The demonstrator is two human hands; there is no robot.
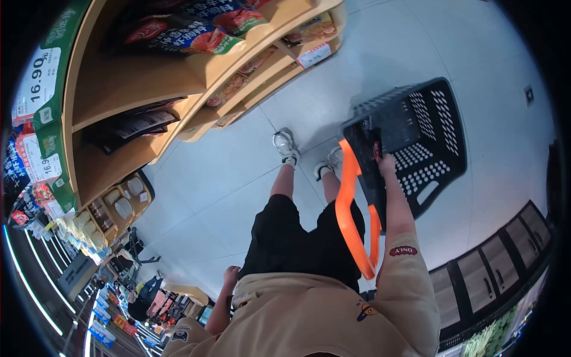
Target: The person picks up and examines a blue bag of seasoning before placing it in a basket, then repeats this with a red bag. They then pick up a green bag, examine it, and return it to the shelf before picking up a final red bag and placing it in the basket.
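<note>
The right hand (pixel 386 162) is clamped on the near rim of a black shopping basket (pixel 428 134) — fingers curled over the edge, the bare forearm running back toward the tan sleeve. The basket hangs tilted beside the right leg, its perforated walls and floor open to view, and nothing can be made out lying in it. An orange handle (pixel 351 214) loops down from the basket's near corner, falling across the black shorts (pixel 297 238). The left hand (pixel 231 275) hangs on the far side of the body from the basket, well apart from it, closed in a loose fist on nothing. Two white sneakers (pixel 286 146) stand on the pale floor just beside the basket's near corner. Beyond the feet from the basket, wooden shelves (pixel 178 77) carry packaged goods — a 16.90 price tag (pixel 35 83) is fixed at their outer edge.
</note>
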